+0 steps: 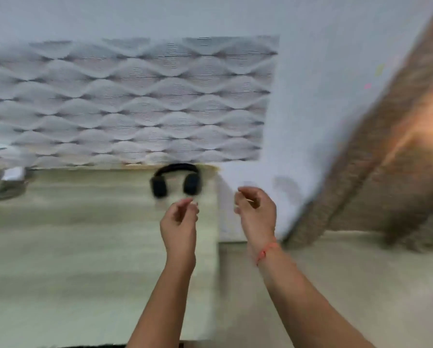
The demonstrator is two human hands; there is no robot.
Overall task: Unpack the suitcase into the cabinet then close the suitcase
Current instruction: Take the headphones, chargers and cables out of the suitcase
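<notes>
Black headphones [175, 180] lie on the pale wooden cabinet top [84, 234], close to its back right corner by the wall. My left hand [179, 222] hovers just in front of them with loosely curled fingers and holds nothing. My right hand [257, 209], with a red thread on its wrist, is raised to the right of the cabinet's edge, fingers loosely curled and empty. Neither hand touches the headphones. The suitcase is not in view. The picture is blurred by motion.
A white box [14, 173] and a dark flat item [8, 190] sit at the far left of the cabinet top. Behind is a wavy-patterned wall panel [125, 104]. A brown curtain [386, 159] hangs at the right, above a pale floor [336, 272].
</notes>
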